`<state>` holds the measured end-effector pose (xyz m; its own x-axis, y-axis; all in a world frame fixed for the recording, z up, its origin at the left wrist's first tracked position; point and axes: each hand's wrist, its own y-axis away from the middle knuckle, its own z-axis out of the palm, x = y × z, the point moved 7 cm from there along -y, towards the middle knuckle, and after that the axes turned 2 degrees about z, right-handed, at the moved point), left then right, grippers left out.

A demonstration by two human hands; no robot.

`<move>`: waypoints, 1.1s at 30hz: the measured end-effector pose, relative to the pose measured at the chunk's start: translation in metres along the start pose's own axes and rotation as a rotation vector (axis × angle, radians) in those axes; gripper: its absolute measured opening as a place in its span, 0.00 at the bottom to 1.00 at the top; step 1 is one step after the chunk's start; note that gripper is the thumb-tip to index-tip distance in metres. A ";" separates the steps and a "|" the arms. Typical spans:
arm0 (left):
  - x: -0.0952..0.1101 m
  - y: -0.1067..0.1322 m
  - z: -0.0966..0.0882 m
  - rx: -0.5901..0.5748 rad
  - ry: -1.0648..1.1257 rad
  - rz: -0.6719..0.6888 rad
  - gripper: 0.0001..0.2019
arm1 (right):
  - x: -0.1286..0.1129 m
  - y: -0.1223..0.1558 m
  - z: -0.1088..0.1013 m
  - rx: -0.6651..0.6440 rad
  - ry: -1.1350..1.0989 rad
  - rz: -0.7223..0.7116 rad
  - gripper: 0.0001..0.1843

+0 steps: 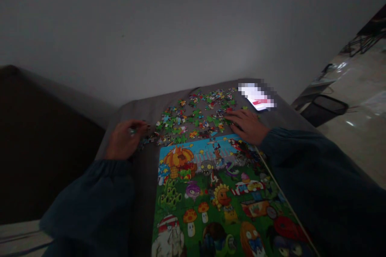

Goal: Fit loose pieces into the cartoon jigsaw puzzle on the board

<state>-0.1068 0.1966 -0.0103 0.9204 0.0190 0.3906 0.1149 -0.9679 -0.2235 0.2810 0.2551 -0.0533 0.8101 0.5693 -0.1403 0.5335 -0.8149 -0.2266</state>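
Note:
Loose jigsaw puzzle pieces [197,118], mostly green with bits of blue, orange and red, lie scattered on a grey cloth-like surface. My left hand [124,139] is at the left end of these pieces, thumb and fingers pinched together; whatever they hold is too dark and small to make out. Over the right side of the pieces lies my right hand [249,125], its fingers stretched out and touching some of them. Nearer to me is a picture board [208,184] with colourful cartoon plants and zombies. Its far edge borders the loose pieces, and its near part runs out of view.
A lit phone [256,97] rests at the far right corner of the grey surface [144,108]. Behind stands a pale wall [181,28]. A dark panel [42,144] fills the left side. Shiny floor [358,116] and a dark-framed object [324,109] show at right.

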 end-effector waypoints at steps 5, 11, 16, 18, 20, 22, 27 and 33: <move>0.070 0.042 0.016 -0.293 0.273 0.200 0.19 | -0.002 0.000 -0.002 -0.022 -0.012 -0.002 0.24; 0.115 0.086 0.052 -0.667 0.506 0.255 0.14 | -0.002 0.000 -0.002 -0.034 -0.005 0.003 0.25; 0.110 0.083 0.058 -0.629 0.459 0.251 0.13 | -0.002 0.000 -0.001 -0.032 -0.012 -0.004 0.26; 0.111 0.083 0.058 -0.624 0.439 0.274 0.13 | -0.001 0.000 -0.001 -0.023 -0.014 -0.005 0.25; 0.112 0.083 0.058 -0.602 0.389 0.310 0.12 | -0.001 0.000 -0.001 -0.017 -0.009 -0.004 0.24; 0.114 0.082 0.056 -0.568 0.330 0.347 0.12 | -0.001 0.000 -0.001 -0.023 -0.004 -0.001 0.24; 0.114 0.080 0.053 -0.457 0.275 0.427 0.11 | -0.001 0.000 -0.001 -0.051 0.002 0.004 0.25; 0.111 0.083 0.058 -0.440 0.276 0.449 0.14 | -0.001 0.000 0.000 -0.045 0.004 0.002 0.25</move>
<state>0.0267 0.1329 -0.0369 0.7075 -0.4155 0.5717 -0.4716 -0.8800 -0.0560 0.2803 0.2543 -0.0531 0.8119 0.5675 -0.1372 0.5424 -0.8201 -0.1824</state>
